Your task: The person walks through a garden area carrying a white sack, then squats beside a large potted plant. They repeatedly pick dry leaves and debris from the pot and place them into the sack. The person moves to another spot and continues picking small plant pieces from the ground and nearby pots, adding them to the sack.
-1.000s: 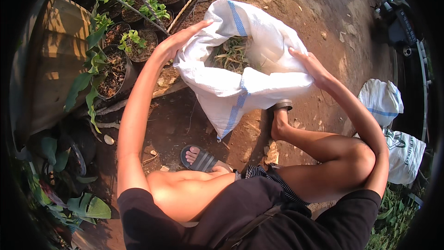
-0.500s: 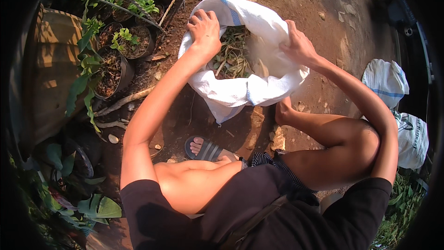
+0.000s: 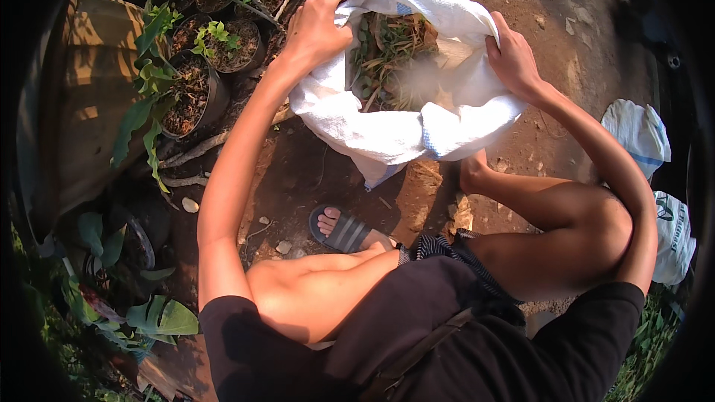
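A white woven sack [image 3: 365,131] with blue stripes stands in front of me, its mouth spread wide and the rim rolled outward. Inside lie dry leaves and grass clippings [image 3: 392,52], green and brown, with a pale blurred haze over part of them. On the left side of the rim, my left hand [image 3: 316,32] is closed on the fabric. At the opposite side my right hand [image 3: 512,59] grips the rim, thumb toward the opening. Some fingers of each hand are hidden by the cloth.
Potted plants [image 3: 195,97] and a large brown sheet-like object [image 3: 104,97] stand at left. Two white bags [image 3: 637,134] rest at right. My sandalled foot [image 3: 339,229] is on the soil below the sack. Stones and roots [image 3: 197,150] lie about.
Both hands and the sack have shifted up and to the right in view. The sack's mouth is wider, and more of the leaves inside shows. My left hand has turned on the rim.
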`<state>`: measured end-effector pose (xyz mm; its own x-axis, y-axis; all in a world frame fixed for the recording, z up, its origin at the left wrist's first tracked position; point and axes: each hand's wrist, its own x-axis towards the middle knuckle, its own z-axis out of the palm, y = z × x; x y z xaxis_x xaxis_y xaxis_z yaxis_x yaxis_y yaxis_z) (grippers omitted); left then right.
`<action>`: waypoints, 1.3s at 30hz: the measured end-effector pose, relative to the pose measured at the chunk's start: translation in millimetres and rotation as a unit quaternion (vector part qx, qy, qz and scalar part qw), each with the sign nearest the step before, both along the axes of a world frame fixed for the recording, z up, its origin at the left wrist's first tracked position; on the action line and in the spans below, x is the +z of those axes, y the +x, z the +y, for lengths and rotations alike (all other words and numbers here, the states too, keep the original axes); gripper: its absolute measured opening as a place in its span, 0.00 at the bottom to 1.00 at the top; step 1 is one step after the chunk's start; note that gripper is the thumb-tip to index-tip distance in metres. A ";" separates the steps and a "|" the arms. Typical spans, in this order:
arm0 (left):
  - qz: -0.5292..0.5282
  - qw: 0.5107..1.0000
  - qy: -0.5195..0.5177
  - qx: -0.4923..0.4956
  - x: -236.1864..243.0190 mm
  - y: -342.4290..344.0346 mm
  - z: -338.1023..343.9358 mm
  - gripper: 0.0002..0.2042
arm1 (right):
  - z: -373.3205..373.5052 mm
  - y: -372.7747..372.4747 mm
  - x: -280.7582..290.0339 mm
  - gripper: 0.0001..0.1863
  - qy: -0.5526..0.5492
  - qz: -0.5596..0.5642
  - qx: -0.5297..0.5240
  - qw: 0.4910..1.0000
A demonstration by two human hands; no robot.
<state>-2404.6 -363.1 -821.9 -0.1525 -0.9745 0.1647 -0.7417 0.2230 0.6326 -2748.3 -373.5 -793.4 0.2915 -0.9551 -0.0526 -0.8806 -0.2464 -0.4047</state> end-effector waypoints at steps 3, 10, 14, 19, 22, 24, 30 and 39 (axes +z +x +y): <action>0.015 1.000 -0.019 0.001 11.0 4.2 4.4 0.22 | 3.2 2.7 7.3 0.12 -0.046 -0.022 0.007 0.999; 0.005 0.999 -0.032 0.002 14.5 6.6 2.6 0.22 | 2.1 10.1 20.1 0.12 -0.046 -0.042 -0.009 0.998; -0.052 0.998 0.003 0.020 12.6 5.7 1.4 0.20 | -18.2 16.7 14.6 0.13 -0.034 0.000 0.007 0.999; -0.113 0.994 -0.011 0.003 16.0 -6.8 6.2 0.20 | -53.1 28.8 19.0 0.12 -0.158 0.013 0.030 0.987; -0.127 0.985 -0.117 0.013 20.2 -13.6 13.9 0.19 | -83.6 54.7 40.3 0.09 -0.190 -0.007 0.124 0.974; -0.107 0.981 -0.159 -0.003 22.9 -16.6 17.8 0.15 | -103.4 83.9 49.9 0.07 -0.198 -0.004 0.185 0.963; -0.117 0.980 -0.158 -0.013 30.4 -27.4 31.7 0.10 | -124.8 155.0 44.8 0.06 -0.121 -0.012 0.330 0.936; 0.282 0.887 0.021 0.365 2.4 49.0 33.2 0.06 | -150.7 193.4 -3.3 0.11 -0.069 0.029 0.384 0.920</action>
